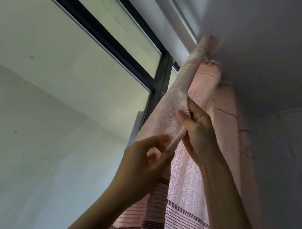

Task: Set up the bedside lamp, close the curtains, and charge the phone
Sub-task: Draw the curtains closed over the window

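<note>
Both hands work the bunched pink curtain (167,114) beside the window frame (159,81): your right hand (197,131) fingers clamp its edge, left hand (145,159) fingers hover apart. Pull sideways, not downward.

Pink curtain (182,176) of matt embossed cloth with dark woven stripes; smooth glass window (68,52), dark frame.

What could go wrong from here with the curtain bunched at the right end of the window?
The right hand pinches a fold of the pink curtain just below the ceiling hook; a hard sideways pull might unhook or tear it. The left hand only touches the thin rolled edge, so its grip could slip. The window remains uncovered.
</note>
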The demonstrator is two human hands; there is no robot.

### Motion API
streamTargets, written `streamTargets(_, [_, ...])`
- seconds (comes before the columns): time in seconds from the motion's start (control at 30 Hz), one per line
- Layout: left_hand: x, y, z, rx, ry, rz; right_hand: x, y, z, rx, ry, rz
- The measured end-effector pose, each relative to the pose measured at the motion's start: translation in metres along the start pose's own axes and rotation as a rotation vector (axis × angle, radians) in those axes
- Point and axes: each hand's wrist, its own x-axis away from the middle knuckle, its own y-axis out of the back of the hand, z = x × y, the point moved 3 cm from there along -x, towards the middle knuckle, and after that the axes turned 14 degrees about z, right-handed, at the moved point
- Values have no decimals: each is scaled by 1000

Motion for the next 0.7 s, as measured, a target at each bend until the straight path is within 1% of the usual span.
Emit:
streamTargets(0.1, [5,-1,5,12,66,2,-1,-11,-10,9,-54,7])
streamTargets(0.2, [12,2,9,28,122,-13,-1,-28,-19,78,-112,9])
streamTargets(0.3, [18,19,8,20,141,-78,-9,-47,-17,147,-117,25])
streamTargets(0.4, [20,48,-5,10,109,-158,-26,-66,2,169,-64,21])
streamTargets(0.53, [19,88,-37,-51,53,-163,-47,-89,32,73,44,44])
streamTargets(0.63, [25,114,-59,-87,-11,-194,-59,-109,59,-35,182,79])
streamTargets(0.7, [29,128,-70,-107,-54,-204,-66,-119,75,-38,240,84])
